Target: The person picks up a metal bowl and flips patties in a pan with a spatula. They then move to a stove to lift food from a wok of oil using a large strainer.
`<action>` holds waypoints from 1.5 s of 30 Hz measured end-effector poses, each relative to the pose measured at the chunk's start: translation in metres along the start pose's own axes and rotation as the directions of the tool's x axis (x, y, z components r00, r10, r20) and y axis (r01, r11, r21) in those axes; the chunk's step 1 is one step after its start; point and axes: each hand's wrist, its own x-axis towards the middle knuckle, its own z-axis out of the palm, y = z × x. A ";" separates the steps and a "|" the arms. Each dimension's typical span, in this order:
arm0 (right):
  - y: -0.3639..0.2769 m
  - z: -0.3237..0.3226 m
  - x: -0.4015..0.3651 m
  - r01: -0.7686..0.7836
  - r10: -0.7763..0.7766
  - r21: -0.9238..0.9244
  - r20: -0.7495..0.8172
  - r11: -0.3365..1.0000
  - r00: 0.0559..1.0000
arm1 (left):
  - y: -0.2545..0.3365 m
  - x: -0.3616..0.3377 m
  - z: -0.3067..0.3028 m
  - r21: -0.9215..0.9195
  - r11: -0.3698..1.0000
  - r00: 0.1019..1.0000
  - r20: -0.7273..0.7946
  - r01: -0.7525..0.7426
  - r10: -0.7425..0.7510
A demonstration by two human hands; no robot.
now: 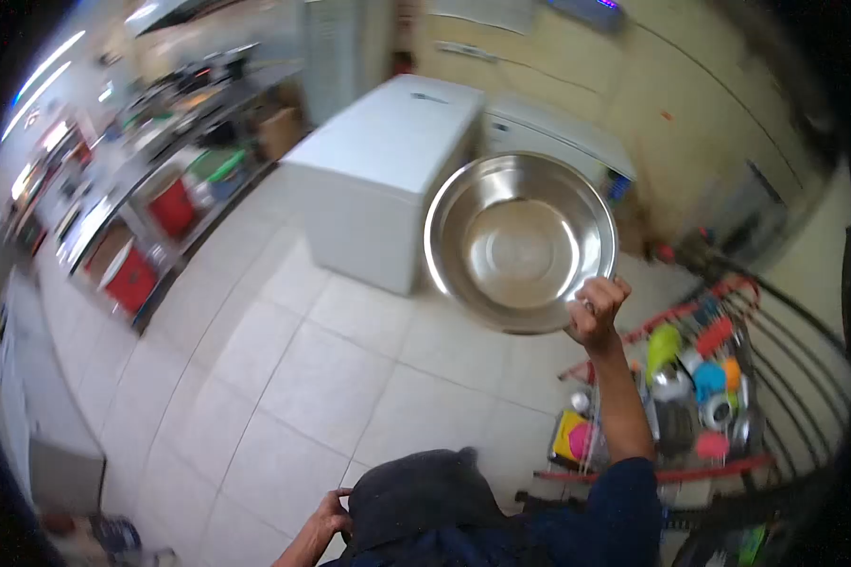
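A large round metal basin is held out in front of me, its shiny inside facing the camera and nothing seen in it. My right hand grips its lower right rim with the fingers closed. Down at the bottom, my left hand is beside the dark clothing at my waist; its fingers are partly hidden there, and whether they hold anything cannot be made out.
A white chest freezer stands ahead, with another white unit behind the basin. At right, a red-edged rack holds colourful items. Metal counters with red bins line the left. Pale tiles cover the floor.
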 end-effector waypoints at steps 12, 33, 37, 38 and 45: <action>-0.299 0.239 0.243 -0.025 0.067 0.680 -0.035 0.733 0.997 | -0.069 -0.041 -0.156 -0.672 0.714 0.942 0.072 -0.197 0.327; -0.854 0.436 0.539 0.245 -0.496 0.938 -0.339 -0.247 0.800 | 0.199 -0.223 -0.300 -0.967 0.079 0.810 -0.155 -0.240 0.566; -0.907 0.450 0.605 0.376 -0.406 0.885 -0.461 -0.274 0.789 | 0.254 -0.264 -0.365 -0.992 0.036 0.820 -0.081 -0.123 0.566; -0.925 0.454 0.621 0.421 -0.369 0.866 -0.497 -0.269 0.786 | 0.270 -0.291 -0.385 -0.977 0.017 0.791 -0.160 -0.211 0.590; -1.013 0.482 0.691 0.404 -0.369 0.876 -0.479 -0.265 0.796 | 0.345 -0.403 -0.522 -0.788 0.457 0.715 0.032 -0.411 0.699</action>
